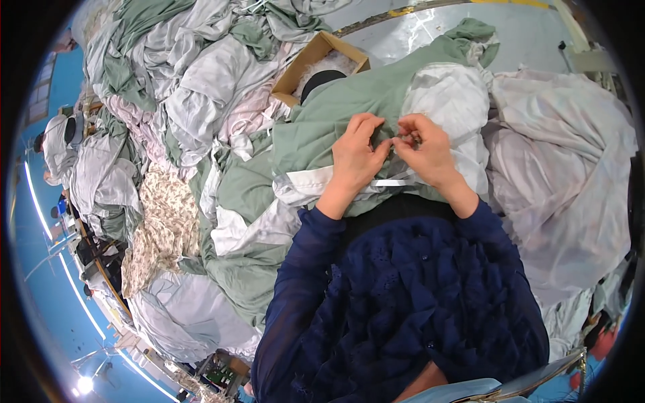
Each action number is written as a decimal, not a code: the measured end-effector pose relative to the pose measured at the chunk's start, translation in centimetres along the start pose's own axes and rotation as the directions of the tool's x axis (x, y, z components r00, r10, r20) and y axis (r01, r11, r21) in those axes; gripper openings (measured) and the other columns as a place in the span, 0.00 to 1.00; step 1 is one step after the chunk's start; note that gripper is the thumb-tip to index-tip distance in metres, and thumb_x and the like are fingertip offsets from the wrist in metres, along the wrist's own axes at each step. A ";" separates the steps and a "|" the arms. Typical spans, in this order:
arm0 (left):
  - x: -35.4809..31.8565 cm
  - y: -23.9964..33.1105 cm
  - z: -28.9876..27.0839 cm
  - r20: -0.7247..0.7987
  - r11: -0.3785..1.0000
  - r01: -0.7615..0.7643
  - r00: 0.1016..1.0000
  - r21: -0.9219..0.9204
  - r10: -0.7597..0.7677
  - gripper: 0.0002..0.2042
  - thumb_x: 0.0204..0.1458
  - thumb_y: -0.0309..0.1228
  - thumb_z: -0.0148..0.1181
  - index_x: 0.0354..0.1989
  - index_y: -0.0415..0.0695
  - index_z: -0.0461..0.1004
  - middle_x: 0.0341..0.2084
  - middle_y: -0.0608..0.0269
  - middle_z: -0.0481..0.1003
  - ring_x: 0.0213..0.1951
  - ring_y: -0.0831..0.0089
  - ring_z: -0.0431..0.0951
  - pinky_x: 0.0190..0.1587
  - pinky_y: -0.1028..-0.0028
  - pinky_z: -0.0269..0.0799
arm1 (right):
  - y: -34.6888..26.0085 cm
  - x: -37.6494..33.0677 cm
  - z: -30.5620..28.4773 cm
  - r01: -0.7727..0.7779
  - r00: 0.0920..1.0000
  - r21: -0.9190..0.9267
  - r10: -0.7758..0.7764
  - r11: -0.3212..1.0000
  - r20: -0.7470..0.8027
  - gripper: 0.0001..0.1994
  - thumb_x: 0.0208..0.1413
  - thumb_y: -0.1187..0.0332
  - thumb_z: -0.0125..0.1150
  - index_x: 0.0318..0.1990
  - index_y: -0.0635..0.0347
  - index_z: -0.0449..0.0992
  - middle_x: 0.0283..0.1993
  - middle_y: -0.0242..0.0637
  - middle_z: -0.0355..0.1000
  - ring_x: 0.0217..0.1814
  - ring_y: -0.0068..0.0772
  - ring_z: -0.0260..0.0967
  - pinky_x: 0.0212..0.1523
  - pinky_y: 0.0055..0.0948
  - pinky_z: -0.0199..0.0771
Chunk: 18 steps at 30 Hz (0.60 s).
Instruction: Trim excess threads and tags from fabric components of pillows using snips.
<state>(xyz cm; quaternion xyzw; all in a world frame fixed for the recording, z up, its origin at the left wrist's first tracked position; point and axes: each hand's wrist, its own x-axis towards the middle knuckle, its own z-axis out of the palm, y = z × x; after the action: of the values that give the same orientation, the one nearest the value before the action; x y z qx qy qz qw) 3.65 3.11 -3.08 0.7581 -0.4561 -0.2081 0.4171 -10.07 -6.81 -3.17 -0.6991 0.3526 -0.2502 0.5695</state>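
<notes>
A sage green cloth [336, 127] with white parts lies bunched in front of me, over my lap. Above it, close together, are my left hand [356, 153] and my right hand [428, 149]. Both have curled fingers, with thumbs and forefingers pinched toward each other. Whatever sits between the fingertips is too small to make out. A narrow white strip [393, 183] shows below the hands, between the wrists. Just beyond my right hand the white cloth [449, 94] bulges up in a rounded heap.
An open cardboard box [287, 84] holding clear plastic and a dark round object stands beyond the cloth. Large piles of white and green fabric [208, 84] fill the left, with a patterned cloth [161, 228] among them. Pale sheer fabric [557, 174] is heaped at the right.
</notes>
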 end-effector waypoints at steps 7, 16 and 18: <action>-0.1 -0.7 0.7 0.030 0.999 -0.011 1.000 0.042 0.010 0.19 0.40 0.20 0.64 0.44 0.42 0.75 0.44 0.63 0.73 0.21 0.76 0.71 0.27 0.75 0.69 | 3.4 0.9 1.1 0.034 0.999 -0.175 -0.027 0.984 0.046 0.14 0.46 0.77 0.64 0.43 0.66 0.76 0.32 0.40 0.74 0.29 0.29 0.71 0.33 0.27 0.72; -0.1 -1.1 1.2 0.028 0.997 -0.018 0.999 0.077 0.016 0.18 0.39 0.20 0.63 0.43 0.43 0.75 0.44 0.65 0.73 0.20 0.76 0.70 0.27 0.74 0.68 | 4.6 1.1 1.0 0.127 0.991 -0.290 -0.106 0.949 0.088 0.07 0.48 0.75 0.62 0.36 0.65 0.77 0.30 0.47 0.74 0.32 0.43 0.74 0.32 0.35 0.72; 0.0 -1.0 1.2 0.034 0.997 -0.016 0.999 0.071 0.014 0.18 0.39 0.20 0.63 0.43 0.43 0.75 0.44 0.65 0.73 0.20 0.75 0.70 0.27 0.74 0.68 | 4.9 1.0 0.6 0.169 0.985 -0.300 -0.154 0.939 0.075 0.07 0.49 0.75 0.62 0.37 0.65 0.77 0.29 0.45 0.74 0.29 0.39 0.73 0.30 0.32 0.70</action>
<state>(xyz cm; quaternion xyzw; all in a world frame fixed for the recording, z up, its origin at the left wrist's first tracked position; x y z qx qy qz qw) 3.37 2.79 -4.60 0.7654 -0.4759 -0.2013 0.3838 -10.03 -7.76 -8.16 -0.8113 0.3140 -0.2210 0.4409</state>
